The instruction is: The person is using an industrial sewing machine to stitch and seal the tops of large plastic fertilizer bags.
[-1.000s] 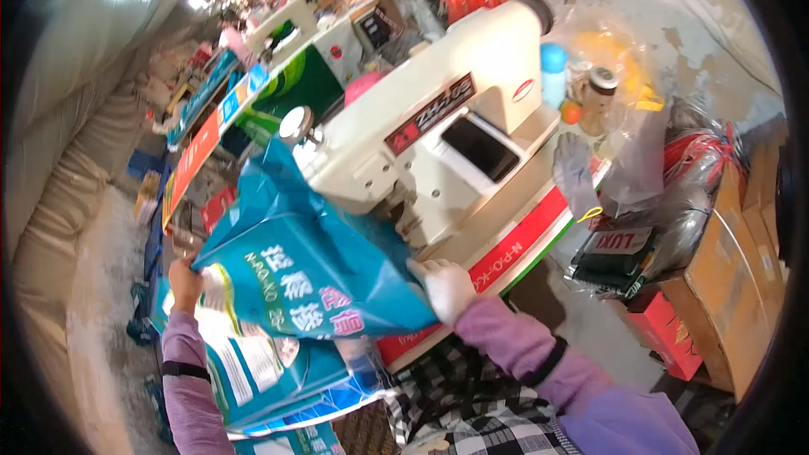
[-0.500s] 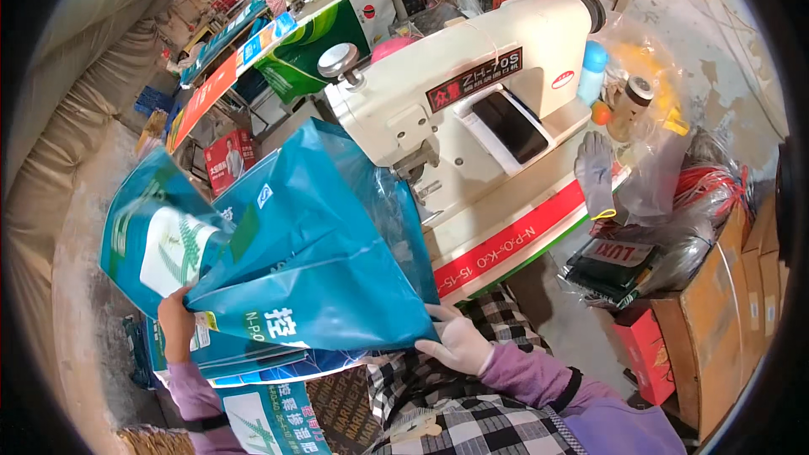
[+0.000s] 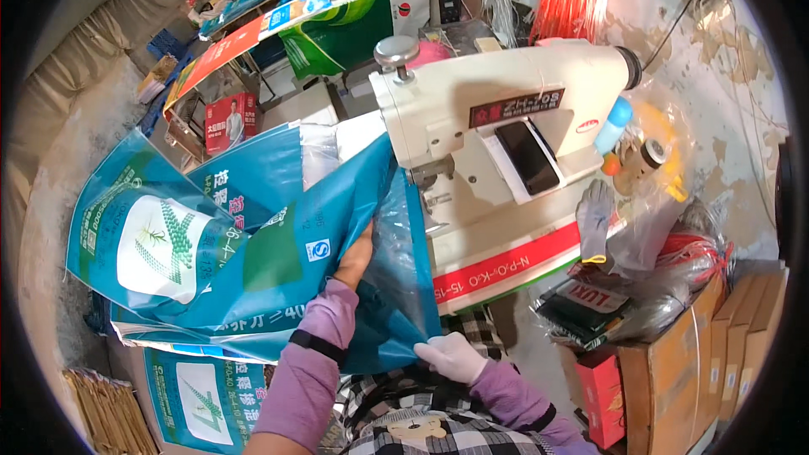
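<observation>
A large teal printed plastic bag point(image 3: 278, 244) spreads over the work surface, its right part lying at the sewing machine point(image 3: 506, 109). My left hand point(image 3: 357, 254) is bare and reaches across the bag, pressed into a fold beside its clear inner film. The fold hides most of its fingers, so I cannot tell how they are closed. My right hand point(image 3: 453, 360), in a white glove, pinches the bag's near right corner between thumb and fingers. The machine's needle area point(image 3: 434, 181) stands just beyond the bag's right edge.
More teal bags lie underneath at left, and another bag point(image 3: 202, 396) hangs in front. A phone point(image 3: 528, 157) rests on the machine's bed. A grey glove point(image 3: 595, 219), blue bottle point(image 3: 614, 124) and jar point(image 3: 645, 164) sit at right. Cardboard boxes point(image 3: 674, 362) stand on the right.
My left hand has moved right from the bag's left side to its middle fold. The bag's left part has spread flatter. My right hand stays at the corner. The view has shifted.
</observation>
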`<action>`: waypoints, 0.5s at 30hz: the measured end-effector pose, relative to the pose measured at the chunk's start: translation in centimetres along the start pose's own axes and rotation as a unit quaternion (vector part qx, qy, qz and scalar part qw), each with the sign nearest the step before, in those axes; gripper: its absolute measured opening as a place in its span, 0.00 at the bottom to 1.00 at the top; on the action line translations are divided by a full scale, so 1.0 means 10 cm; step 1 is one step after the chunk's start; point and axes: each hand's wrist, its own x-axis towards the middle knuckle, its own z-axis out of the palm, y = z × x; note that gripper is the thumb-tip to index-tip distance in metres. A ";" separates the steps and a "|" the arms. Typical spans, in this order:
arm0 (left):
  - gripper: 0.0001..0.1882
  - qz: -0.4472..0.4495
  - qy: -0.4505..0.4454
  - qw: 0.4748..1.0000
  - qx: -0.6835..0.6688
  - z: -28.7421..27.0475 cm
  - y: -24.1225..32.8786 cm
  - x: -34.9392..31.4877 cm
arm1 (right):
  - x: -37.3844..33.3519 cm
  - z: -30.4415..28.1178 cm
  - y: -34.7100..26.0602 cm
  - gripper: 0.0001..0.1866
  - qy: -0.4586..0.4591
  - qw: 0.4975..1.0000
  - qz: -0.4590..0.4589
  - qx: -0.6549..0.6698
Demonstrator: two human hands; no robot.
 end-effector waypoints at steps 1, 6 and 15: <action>0.22 -0.058 -0.021 0.995 -0.072 -0.16 -0.25 0.10 | 0.14 -0.02 -0.11 0.17 -0.056 0.997 0.043 0.007; 0.34 -0.235 -0.232 0.917 -0.224 -0.63 0.32 0.03 | 0.78 -0.57 -0.54 0.21 0.172 0.972 -0.002 -0.158; 0.28 0.050 -0.205 0.977 0.039 -0.69 0.70 -0.37 | 1.47 -0.49 -0.28 0.10 0.317 0.916 -0.118 -0.218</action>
